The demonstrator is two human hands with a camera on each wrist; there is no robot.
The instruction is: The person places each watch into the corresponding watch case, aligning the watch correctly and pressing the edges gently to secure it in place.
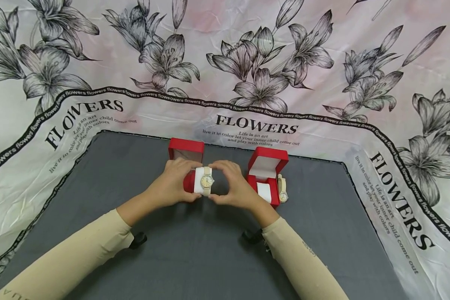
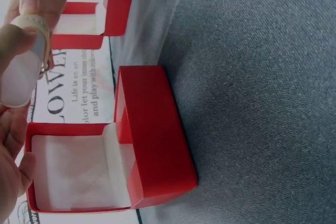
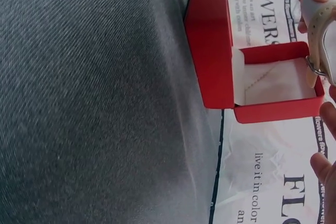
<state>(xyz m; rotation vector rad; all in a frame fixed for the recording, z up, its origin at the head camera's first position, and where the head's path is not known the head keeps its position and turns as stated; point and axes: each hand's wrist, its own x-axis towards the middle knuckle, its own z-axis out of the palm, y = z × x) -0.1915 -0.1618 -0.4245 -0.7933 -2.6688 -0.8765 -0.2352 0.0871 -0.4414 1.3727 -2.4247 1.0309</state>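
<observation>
Both hands hold a wristwatch [image 1: 207, 181] with a cream strap, wrapped round a white cushion [image 1: 198, 181], above the table. My left hand [image 1: 174, 182] grips the cushion from the left, thumb below and fingers above. From the other side my right hand [image 1: 234, 183] pinches its top and bottom edges at the strap. In the left wrist view the buckle [image 2: 45, 67] hangs at the strap's side. Just behind the hands an open red box [image 1: 186, 146] is partly hidden by the left hand.
Right of the hands, another open red box [image 1: 252, 183] holds a white cushion [image 1: 264, 192]. A second watch [image 1: 282, 189] lies against that box's right side. The grey cloth [image 1: 195, 258] has a white, flower-printed border [image 1: 247, 125].
</observation>
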